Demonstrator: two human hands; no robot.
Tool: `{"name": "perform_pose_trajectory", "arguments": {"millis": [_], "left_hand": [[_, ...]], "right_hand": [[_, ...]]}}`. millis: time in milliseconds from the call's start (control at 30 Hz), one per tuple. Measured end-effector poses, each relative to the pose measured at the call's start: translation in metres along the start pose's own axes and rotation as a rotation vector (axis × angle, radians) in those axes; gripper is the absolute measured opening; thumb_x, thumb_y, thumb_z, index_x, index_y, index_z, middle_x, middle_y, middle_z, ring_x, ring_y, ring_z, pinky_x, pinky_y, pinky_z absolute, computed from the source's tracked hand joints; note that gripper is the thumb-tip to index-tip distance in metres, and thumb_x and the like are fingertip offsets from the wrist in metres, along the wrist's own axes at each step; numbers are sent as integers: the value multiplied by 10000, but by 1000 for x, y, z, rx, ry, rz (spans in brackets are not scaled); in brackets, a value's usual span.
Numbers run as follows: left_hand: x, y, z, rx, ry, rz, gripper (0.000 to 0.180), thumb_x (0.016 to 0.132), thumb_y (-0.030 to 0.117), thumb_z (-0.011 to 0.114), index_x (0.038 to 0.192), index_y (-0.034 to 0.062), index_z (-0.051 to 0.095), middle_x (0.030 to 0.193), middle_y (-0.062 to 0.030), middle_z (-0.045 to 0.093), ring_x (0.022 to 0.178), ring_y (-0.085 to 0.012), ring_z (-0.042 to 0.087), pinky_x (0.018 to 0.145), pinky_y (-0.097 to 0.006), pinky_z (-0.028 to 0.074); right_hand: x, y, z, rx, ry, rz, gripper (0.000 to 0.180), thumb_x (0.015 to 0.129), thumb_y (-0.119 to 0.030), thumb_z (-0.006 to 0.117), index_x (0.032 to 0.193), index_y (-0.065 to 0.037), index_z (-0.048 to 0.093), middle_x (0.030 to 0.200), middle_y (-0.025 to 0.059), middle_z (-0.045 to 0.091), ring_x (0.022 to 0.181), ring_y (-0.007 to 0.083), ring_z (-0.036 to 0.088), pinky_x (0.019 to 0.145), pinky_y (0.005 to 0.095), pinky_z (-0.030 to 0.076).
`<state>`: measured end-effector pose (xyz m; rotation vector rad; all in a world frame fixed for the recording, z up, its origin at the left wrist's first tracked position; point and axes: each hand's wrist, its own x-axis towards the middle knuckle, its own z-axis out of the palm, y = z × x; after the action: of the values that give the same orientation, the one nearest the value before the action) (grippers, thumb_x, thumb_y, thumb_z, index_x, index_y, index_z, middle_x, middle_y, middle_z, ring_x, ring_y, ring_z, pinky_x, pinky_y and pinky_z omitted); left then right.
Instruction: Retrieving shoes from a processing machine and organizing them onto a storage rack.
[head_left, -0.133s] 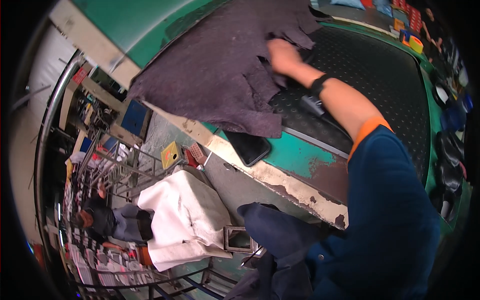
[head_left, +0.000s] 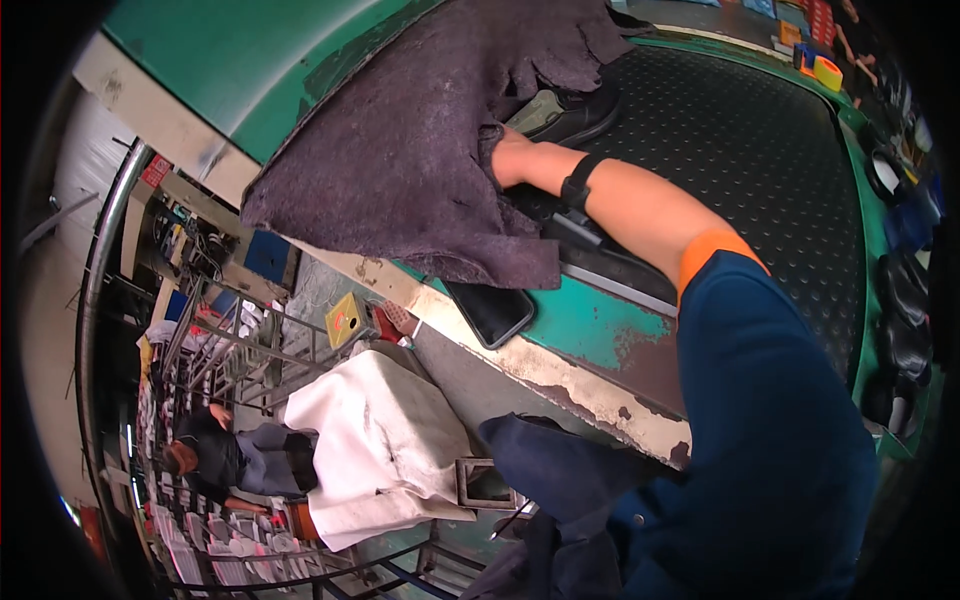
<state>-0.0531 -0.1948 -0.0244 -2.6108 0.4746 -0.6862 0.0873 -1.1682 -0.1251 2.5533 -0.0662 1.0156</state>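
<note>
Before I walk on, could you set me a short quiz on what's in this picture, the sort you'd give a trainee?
1. True or false: one end of the phone is under the dark purple sheet.
2. What colour is the band on the wrist of the right hand?
A) white
B) red
C) black
3. Can you tell whether the right hand is gripping the sheet, and why or why not?

Key:
1. True.
2. C.
3. No, the sheet's edge hides too much of the hand.
</note>
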Motion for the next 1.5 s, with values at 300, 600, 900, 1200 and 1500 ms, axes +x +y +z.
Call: {"name": "perform_pose_trajectory", "arguments": {"millis": [300, 600, 900, 1200, 1500], "left_hand": [[-126, 73, 62, -606, -488, -91, 316, 935, -28, 664, 1250, 2, 648, 933, -41, 613, 774, -115, 564, 651, -279, 490], [-93, 144, 56, -884, -459, -415, 227, 1010, 106, 623, 1185, -22, 690, 1054, -130, 690, 896, -184, 652, 749, -319, 577], [-30, 232, 84, -1061, -90, 47, 206, 955, 116, 670, 1100, -22, 716, 986, -176, 729, 848, -264, 689, 766, -347, 547], [-20, 297, 71, -1343, 44, 283, 191, 807, 58, 672, 984, 19, 730, 976, -165, 732, 943, -368, 694, 897, -424, 526], [-39, 270, 66, -1686, -98, 19, 189, 839, 13, 615, 986, -37, 724, 959, -164, 742, 922, -295, 716, 864, -360, 532]], "right_hand": [[-7, 51, -45, 113, -362, 423, 315, 818, -296, 613, 884, -14, 738, 974, 220, 727, 977, 416, 684, 878, 491, 530], [-63, 40, -154, 409, -697, 283, 787, 763, -705, 702, 1197, -49, 730, 1128, 227, 718, 1092, 384, 675, 959, 446, 511], [-159, -7, -249, 101, -579, 638, 726, 846, -576, 695, 1398, -116, 600, 1227, 242, 662, 1184, 376, 630, 988, 461, 510], [-206, -64, -339, -134, -604, 913, 664, 942, -554, 601, 1368, -43, 604, 1196, 273, 687, 1174, 370, 647, 988, 471, 508], [-210, -105, -411, 218, -384, 820, 745, 745, -442, 822, 1407, -167, 621, 1078, 172, 600, 1088, 319, 597, 982, 388, 461]]}}
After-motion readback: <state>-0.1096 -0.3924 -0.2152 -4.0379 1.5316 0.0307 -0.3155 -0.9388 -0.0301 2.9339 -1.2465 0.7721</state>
